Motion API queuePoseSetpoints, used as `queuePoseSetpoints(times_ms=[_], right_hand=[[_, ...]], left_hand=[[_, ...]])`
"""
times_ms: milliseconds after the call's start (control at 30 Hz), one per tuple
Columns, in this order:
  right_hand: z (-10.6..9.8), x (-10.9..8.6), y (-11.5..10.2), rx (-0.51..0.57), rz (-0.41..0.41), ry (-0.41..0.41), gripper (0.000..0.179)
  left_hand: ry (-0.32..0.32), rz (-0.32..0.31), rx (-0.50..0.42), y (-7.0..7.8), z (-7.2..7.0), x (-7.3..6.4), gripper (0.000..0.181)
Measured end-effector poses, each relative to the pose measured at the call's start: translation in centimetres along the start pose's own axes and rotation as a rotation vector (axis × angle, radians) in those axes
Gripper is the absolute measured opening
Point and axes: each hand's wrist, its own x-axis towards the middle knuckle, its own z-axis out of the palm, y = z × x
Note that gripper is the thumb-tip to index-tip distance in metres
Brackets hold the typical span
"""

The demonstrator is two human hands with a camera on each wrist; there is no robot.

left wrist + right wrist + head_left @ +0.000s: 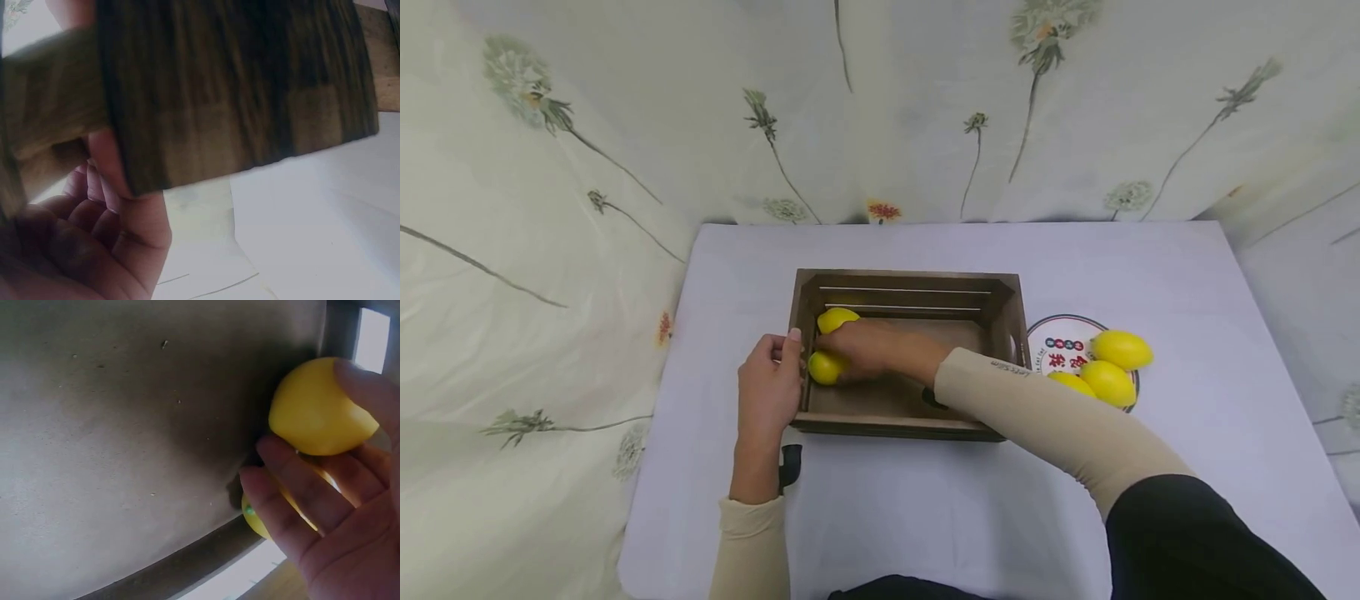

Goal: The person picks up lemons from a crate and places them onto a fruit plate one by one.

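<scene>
A brown wooden crate (898, 427) with slatted sides stands on the table. My left hand (770, 385) grips its left end, thumb up at the rim; in the left wrist view the fingers (140, 225) curl at the wooden slats (237, 94). Reaching inside from the right, my right hand (876, 346) holds a yellow lemon (319, 409) at the left end, its thumb on the upper side and fingers round beneath. A second lemon (837, 318) lies farther back in the same end; the right wrist view shows it partly hidden behind the fingers.
Right of the crate lies a round white plate (1043, 343) with red characters and a dark rim. Three lemons (1122, 349) rest on it, one partly covered by the right sleeve. The white table (880, 246) ends at a flower-patterned cloth behind and to the left.
</scene>
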Motion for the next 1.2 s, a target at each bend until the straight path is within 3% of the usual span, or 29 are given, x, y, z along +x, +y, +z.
queuePoseSetpoints(times_ms=[367,1033,1200], right_hand=[[0.1,-0.1,-0.2,-0.010,-0.007,0.010,0.043],[-0.7,-0.6,0.0,0.141,-0.009,-0.009,0.052],[-1.0,-1.1,0.1,0.170,0.024,0.003,0.054]], left_hand=[[0.000,0.008,-0.004,-0.2,0.0,0.0,0.052],[-0.001,-0.010,0.002,-0.1,0.1,0.0,0.054],[0.007,-0.001,0.004,0.0,0.0,-0.1,0.053]])
